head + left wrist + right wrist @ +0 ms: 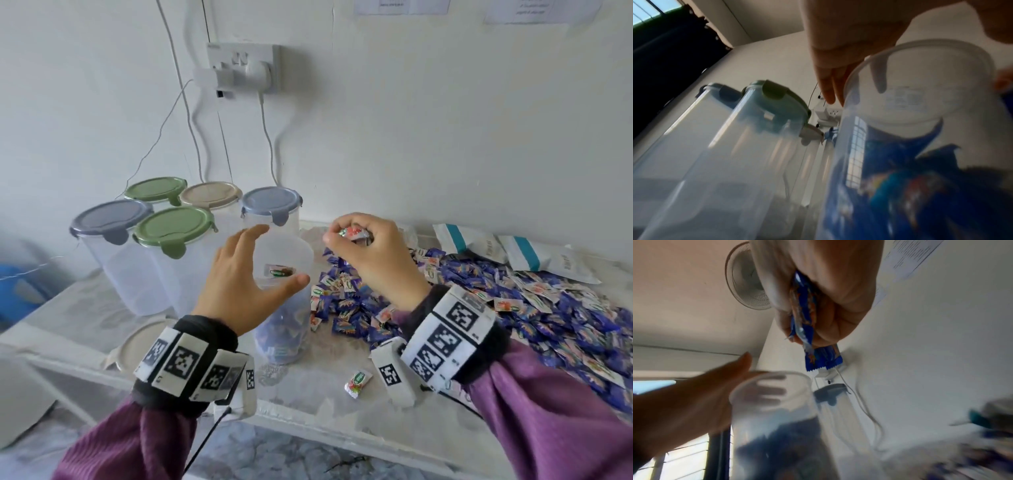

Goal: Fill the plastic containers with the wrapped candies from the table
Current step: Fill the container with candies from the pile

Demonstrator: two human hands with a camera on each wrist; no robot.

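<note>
Step in hand: carrying a handful to the open container [286, 260], drop not yet made.

Right hand [370, 250] is fisted around several wrapped candies [352, 233], raised just beside and above the container's rim. The right wrist view shows blue wrappers [813, 344] poking out of the fist, hanging over the mouth.

Left hand [246, 277] has fingers spread and straight, cupped at the near side of the container. Thumb sits at the rim; whether the palm actually touches the wall, cannot tell. It's not clamped on it.

Container stands upright on the table [308, 387], roughly half full of blue candies by the look of the left wrist view. Its lid [137, 342] appears to lie flat on the table to the left.

Candy pile [513, 308] is spread across the table to the right. 1 stray candy [358, 379] lies near the front edge.

5 lidded containers [164, 240] stand behind, apparently still empty.

Next move, my read: shift the fist left until it's centred over the mouth, then loosen the fingers. Left hand should steady the wall so it doesn't tip. Risk: wrappers catching the rim and spilling out.
</note>
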